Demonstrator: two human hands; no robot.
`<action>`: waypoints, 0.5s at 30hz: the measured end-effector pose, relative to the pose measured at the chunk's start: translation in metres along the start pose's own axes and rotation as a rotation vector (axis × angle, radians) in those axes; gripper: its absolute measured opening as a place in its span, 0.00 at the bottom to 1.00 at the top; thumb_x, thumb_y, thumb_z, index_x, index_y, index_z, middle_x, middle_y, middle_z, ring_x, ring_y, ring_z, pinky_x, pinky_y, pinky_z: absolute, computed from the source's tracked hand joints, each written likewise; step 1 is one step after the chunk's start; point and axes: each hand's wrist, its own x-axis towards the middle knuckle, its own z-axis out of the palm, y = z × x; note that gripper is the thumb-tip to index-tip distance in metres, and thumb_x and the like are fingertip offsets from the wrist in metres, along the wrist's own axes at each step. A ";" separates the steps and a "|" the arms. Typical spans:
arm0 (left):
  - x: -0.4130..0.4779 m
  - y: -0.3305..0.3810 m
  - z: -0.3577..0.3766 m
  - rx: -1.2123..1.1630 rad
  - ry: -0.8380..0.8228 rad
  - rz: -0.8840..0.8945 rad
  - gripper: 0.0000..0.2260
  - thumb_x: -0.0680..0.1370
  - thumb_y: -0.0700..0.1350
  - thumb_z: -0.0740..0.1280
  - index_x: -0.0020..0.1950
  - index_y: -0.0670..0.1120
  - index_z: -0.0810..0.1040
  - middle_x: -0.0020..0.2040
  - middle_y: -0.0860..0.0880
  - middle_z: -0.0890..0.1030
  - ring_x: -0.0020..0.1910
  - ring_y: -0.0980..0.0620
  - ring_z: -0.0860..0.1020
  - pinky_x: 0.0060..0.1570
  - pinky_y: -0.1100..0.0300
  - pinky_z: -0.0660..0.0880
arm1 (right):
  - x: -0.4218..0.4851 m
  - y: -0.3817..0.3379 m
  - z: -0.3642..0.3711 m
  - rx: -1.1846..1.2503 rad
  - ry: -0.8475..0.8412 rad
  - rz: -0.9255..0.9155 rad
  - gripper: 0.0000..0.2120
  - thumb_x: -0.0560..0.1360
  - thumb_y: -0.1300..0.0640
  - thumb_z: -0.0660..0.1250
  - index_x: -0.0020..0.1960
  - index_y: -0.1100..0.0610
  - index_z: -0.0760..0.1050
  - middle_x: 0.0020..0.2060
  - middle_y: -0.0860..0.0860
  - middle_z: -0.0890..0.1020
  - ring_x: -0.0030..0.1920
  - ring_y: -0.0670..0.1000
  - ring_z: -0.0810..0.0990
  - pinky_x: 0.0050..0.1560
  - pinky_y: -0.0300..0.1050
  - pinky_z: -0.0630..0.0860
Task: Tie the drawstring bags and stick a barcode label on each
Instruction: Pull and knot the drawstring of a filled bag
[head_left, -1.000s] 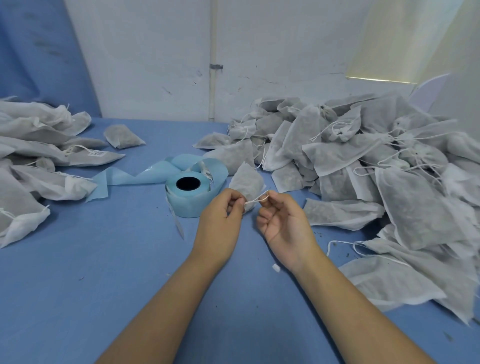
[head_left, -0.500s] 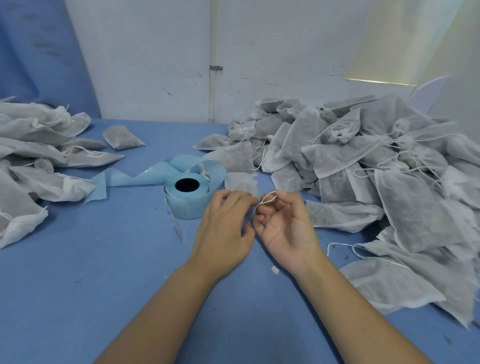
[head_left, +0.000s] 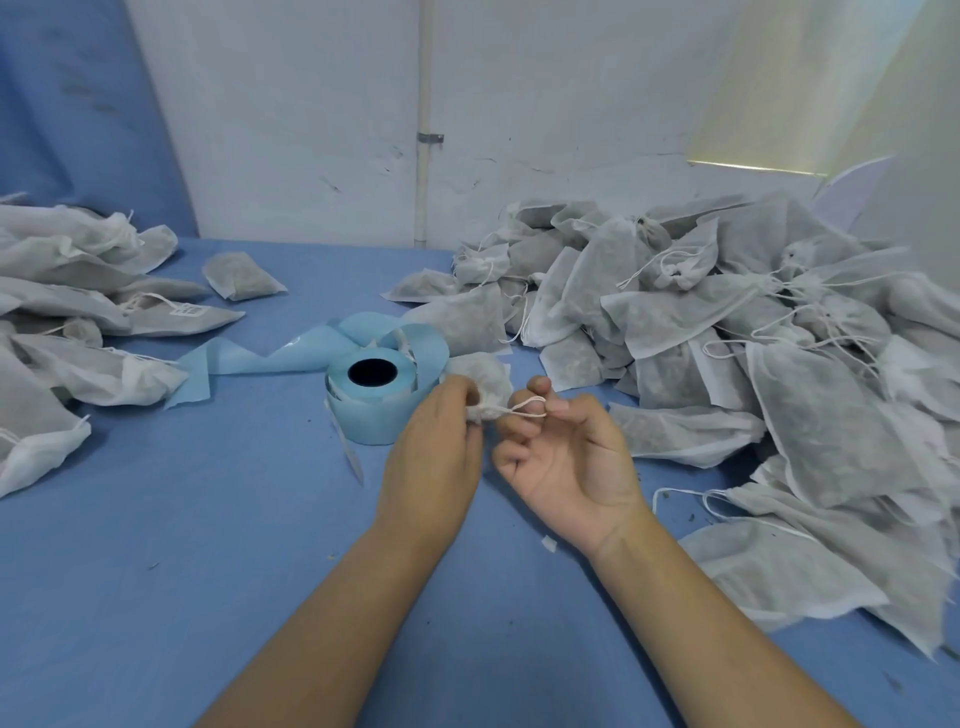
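Hands at mid-frame, seen from beside the worker, busy with one small bag. The left hand (head_left: 436, 441) has its fingers curled and pinches the gathered neck of the bag (head_left: 483, 376), apparently to keep the mouth bunched while the cord is worked. The right hand (head_left: 566, 457) lies palm up with fingers curled, and a loop of the white drawstring (head_left: 525, 408) is caught between thumb and fingertips and drawn taut away from the neck; the knot looks to be in the making, not yet closed.

Just left of the hands stands the blue label roll (head_left: 371, 400), its spent backing strip trailing toward the left, near enough to reach once the tying is done. A large heap of bags (head_left: 727, 338) fills the right of the frame, many with loose cords, likely the supply. A smaller heap (head_left: 67, 270) lies at the left edge; one bag (head_left: 156, 322) there carries a white label (head_left: 188, 310), which suggests finished work. Everything rests on the blue table (head_left: 208, 545).
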 end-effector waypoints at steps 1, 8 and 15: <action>0.000 0.001 -0.001 -0.067 0.046 -0.019 0.06 0.77 0.35 0.64 0.53 0.43 0.71 0.48 0.51 0.75 0.46 0.55 0.71 0.45 0.62 0.69 | 0.000 0.000 0.000 0.005 -0.010 0.008 0.17 0.50 0.66 0.77 0.37 0.56 0.78 0.30 0.48 0.72 0.28 0.46 0.69 0.28 0.37 0.64; 0.003 0.009 -0.006 -0.218 0.271 0.057 0.06 0.77 0.33 0.62 0.52 0.40 0.73 0.48 0.55 0.70 0.49 0.74 0.67 0.51 0.79 0.61 | -0.003 -0.004 -0.001 0.040 -0.070 0.045 0.17 0.52 0.68 0.74 0.39 0.57 0.77 0.29 0.46 0.68 0.27 0.46 0.67 0.28 0.37 0.64; 0.003 0.016 -0.006 -0.334 0.425 0.133 0.09 0.75 0.31 0.59 0.53 0.40 0.71 0.49 0.52 0.69 0.49 0.57 0.68 0.53 0.64 0.68 | 0.004 0.008 0.001 -0.541 0.257 -0.150 0.09 0.73 0.70 0.62 0.43 0.58 0.76 0.29 0.48 0.74 0.26 0.45 0.69 0.30 0.34 0.70</action>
